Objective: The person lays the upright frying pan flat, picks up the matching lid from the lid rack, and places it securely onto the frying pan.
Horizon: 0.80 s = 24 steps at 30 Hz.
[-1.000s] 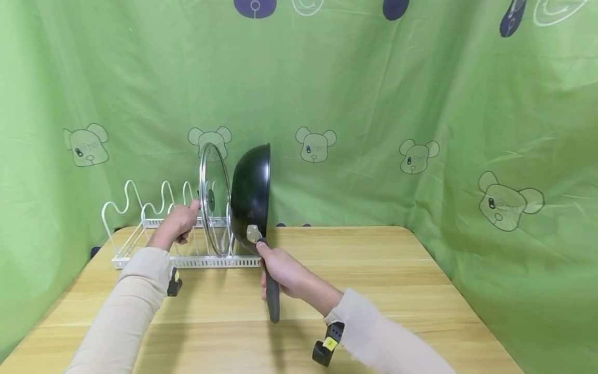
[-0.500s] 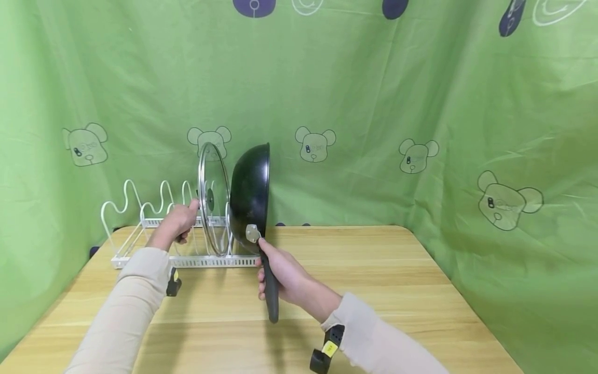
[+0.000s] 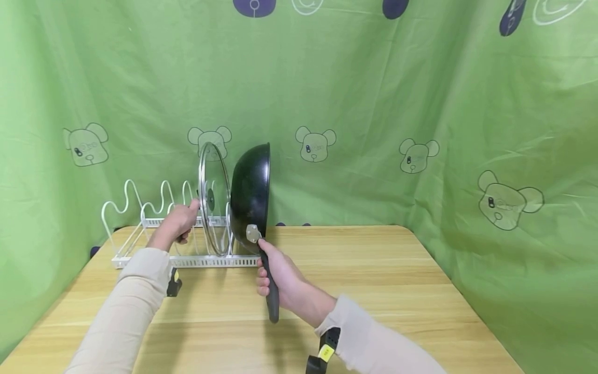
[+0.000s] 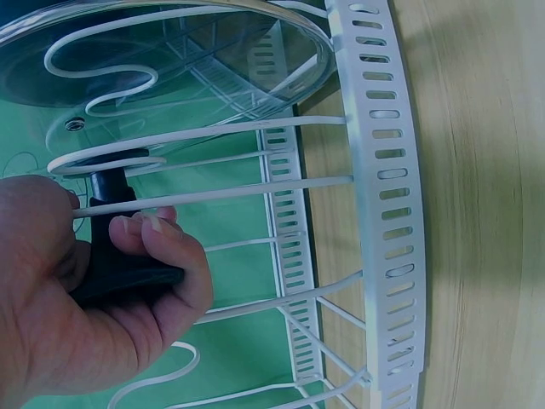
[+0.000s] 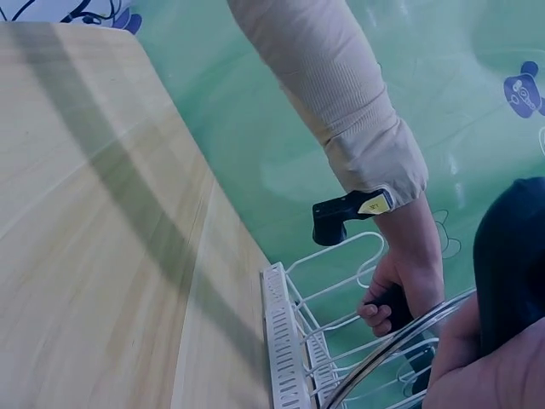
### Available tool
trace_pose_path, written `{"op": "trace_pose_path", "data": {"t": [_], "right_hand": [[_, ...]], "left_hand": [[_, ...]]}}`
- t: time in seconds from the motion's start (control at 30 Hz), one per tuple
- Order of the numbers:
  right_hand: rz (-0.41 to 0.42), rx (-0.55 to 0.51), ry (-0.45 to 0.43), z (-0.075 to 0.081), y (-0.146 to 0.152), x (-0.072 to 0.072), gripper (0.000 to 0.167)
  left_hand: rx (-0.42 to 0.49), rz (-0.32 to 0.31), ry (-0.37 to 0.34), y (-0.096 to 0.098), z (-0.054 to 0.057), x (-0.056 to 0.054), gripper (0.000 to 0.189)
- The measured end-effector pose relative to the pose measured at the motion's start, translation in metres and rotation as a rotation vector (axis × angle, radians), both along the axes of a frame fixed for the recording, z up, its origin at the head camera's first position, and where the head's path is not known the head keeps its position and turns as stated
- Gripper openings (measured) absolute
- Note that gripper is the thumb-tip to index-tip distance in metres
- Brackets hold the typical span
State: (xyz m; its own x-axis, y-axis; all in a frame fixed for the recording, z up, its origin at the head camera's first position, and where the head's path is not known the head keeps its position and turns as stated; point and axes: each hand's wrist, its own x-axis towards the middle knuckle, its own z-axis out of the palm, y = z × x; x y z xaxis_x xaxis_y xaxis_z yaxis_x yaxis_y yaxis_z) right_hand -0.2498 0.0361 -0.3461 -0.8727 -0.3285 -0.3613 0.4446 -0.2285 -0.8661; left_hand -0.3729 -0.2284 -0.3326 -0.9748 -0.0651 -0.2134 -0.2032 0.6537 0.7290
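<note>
A glass lid (image 3: 217, 176) with a metal rim stands on edge in a white wire rack (image 3: 217, 262). On its left side, my left hand (image 3: 179, 222) grips the lid's black knob (image 4: 132, 264), fingers curled round it among the rack wires. Right of the lid a black wok (image 3: 249, 195) is on its side, its hollow turned to the right. My right hand (image 3: 286, 278) holds the wok's dark handle (image 3: 273, 309), thumb along the top near the metal bracket. In the right wrist view the handle's dark end (image 5: 519, 256) rises beside that hand.
The rack's left slots, with wavy wire dividers (image 3: 114, 208), hold nothing visible. All of this stands on a light wooden table (image 3: 355, 280). Green curtain (image 3: 355, 78) with bear drawings hangs behind and at both sides.
My right hand has shifted slightly on the wok handle, its fingers now wrapped further round, with the wrist lower and a little left. Wok, lid and left hand look unmoved.
</note>
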Motion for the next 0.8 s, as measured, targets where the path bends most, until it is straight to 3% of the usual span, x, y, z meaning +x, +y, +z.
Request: {"op": "trace_pose_path", "data": {"t": [0.8], "right_hand": [[-0.020,0.106,0.057,-0.0007,-0.0035,-0.0010,0.045]], "left_hand": [[-0.003,0.013,0.009,0.0002,-0.0007,-0.0015,0.063]]}}
